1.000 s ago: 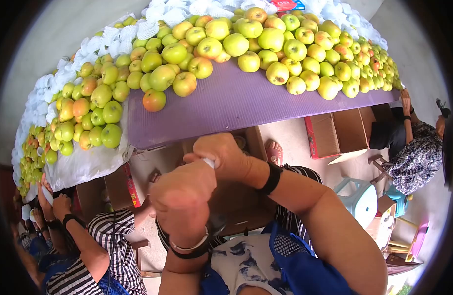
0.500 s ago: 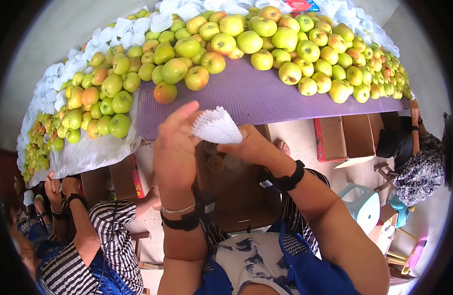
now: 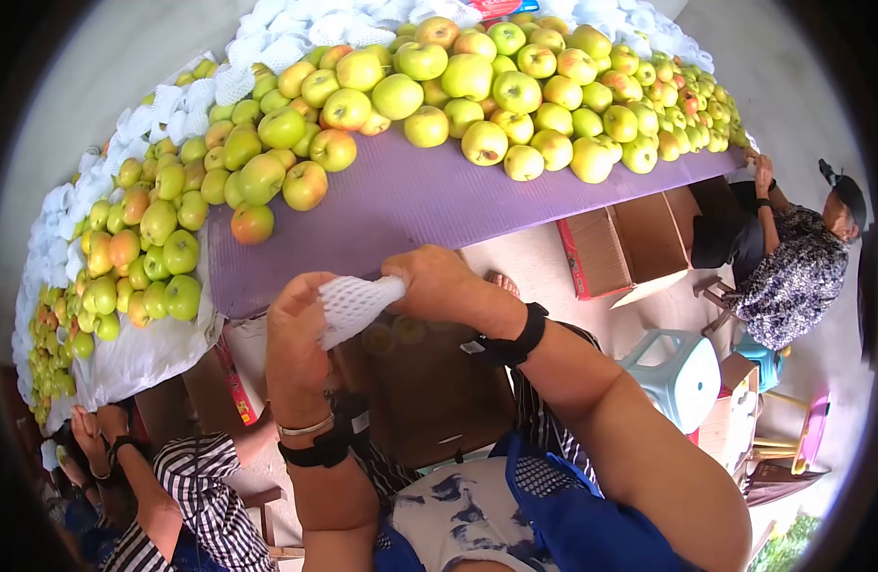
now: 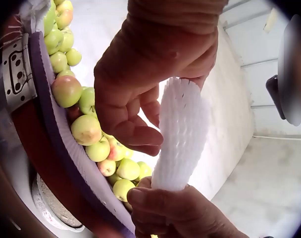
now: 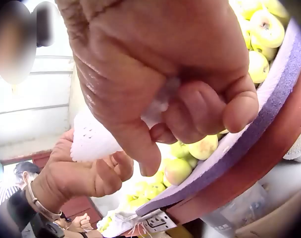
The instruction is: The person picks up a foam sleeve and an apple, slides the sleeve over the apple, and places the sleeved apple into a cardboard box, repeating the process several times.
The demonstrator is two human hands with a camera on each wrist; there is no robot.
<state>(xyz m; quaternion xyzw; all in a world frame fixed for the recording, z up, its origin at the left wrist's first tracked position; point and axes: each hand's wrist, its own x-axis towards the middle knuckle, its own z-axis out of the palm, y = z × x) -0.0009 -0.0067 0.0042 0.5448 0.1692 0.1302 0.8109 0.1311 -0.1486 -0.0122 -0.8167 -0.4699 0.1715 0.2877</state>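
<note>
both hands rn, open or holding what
Left hand: at the foam net, fingers curved; grip can't be told
Right hand: closed, holding the foam net's narrow end

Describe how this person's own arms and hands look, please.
The left hand and right hand are gloveless, with five-fingered human shapes. Both forearms are uncovered by sleeves. The left wrist has a pale, silvery bangle and a black strap; the right has a wide black strap.

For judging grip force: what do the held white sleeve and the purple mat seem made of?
White sleeve: probably plastic foam netting, matte, judging by its mesh holes.
Purple mat: likely dense foam, dull and ribbed, with a thick grainy edge; rubber is possible.
</note>
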